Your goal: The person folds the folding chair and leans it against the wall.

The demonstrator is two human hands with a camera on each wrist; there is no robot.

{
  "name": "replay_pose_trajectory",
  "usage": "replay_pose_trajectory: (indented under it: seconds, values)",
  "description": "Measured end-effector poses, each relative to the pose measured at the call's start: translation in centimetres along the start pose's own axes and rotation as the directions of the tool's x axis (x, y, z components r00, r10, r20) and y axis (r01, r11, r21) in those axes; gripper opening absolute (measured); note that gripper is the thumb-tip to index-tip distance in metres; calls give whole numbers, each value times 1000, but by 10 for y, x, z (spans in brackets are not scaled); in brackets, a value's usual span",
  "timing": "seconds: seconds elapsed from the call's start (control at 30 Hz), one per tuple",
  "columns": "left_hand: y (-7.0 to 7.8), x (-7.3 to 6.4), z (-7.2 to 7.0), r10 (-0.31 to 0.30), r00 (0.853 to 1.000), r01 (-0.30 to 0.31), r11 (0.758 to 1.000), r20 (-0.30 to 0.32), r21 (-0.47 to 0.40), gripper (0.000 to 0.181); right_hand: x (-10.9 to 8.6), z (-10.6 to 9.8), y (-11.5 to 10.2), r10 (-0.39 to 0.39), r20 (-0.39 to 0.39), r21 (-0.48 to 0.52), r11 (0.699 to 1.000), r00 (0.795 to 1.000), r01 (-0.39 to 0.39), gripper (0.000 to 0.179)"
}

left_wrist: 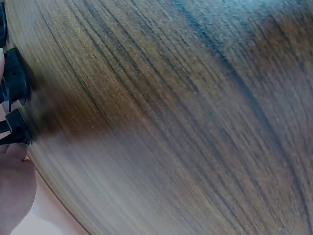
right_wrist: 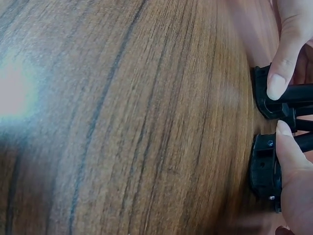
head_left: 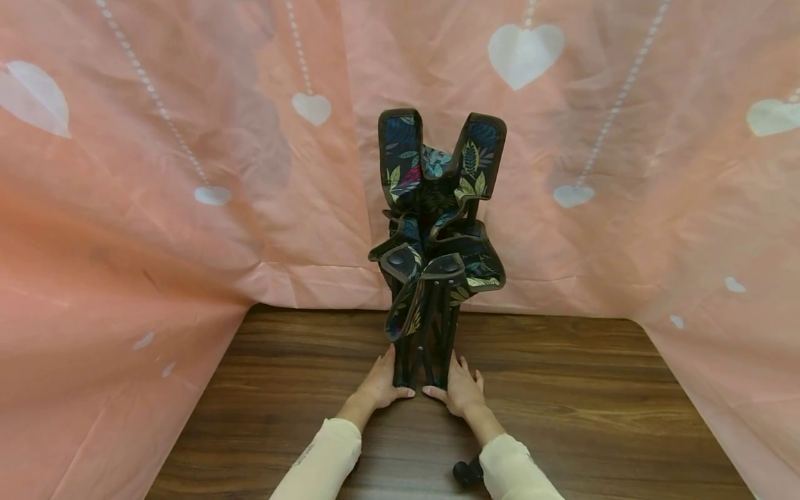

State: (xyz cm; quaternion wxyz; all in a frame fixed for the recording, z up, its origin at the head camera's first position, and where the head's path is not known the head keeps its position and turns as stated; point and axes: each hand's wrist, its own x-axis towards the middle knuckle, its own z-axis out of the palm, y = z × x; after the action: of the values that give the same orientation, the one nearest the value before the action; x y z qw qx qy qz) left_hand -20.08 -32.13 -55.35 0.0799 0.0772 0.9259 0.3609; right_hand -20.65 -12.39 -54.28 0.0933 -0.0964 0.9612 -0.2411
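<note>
A small folding camp chair [head_left: 437, 187] with dark leaf-print fabric and black legs stands upright and partly folded, its feet on the wooden table. Low on its left-side leg, my left hand [head_left: 380, 384] grips with the thumb across the front and the fingers along the outer side. My right hand [head_left: 464, 390] grips the opposite leg at the same height, thumb pointing inward. In the right wrist view both thumbs lie on the black plastic feet [right_wrist: 261, 164], which stand close together. Seat fabric hangs in loose folds between the frame tubes.
The brown wood-grain table [head_left: 581, 403] spreads around the chair. Pink cloth with white hearts [head_left: 525, 52] hangs behind it and along both sides, close to the chair's back. A rounded black object [head_left: 467, 473] shows beside the right sleeve.
</note>
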Motion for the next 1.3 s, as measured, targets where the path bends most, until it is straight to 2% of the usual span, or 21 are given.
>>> replay_pose_trajectory:
  seconds: [0.47,0.6,0.83,1.07,1.3]
  values:
    - [-1,2,4,-9,1000,10,1000,-17,14,102,6,0,4,6,-7,-33,999,1000,-6,101]
    - [-1,1,6,2,999,0,999,-41,36,100,7,2,4,5,5,-42,999,1000,-5,100]
    - [-1,2,8,-31,998,33,999,-47,41,101,7,0,2,22,33,-52,998,999,-21,100]
    - [3,-4,4,0,999,2,999,-49,36,99,6,1,2,22,32,-40,999,999,-21,99]
    - [4,-4,6,-38,998,40,999,-43,35,95,7,1,1,25,23,-34,999,999,-25,99]
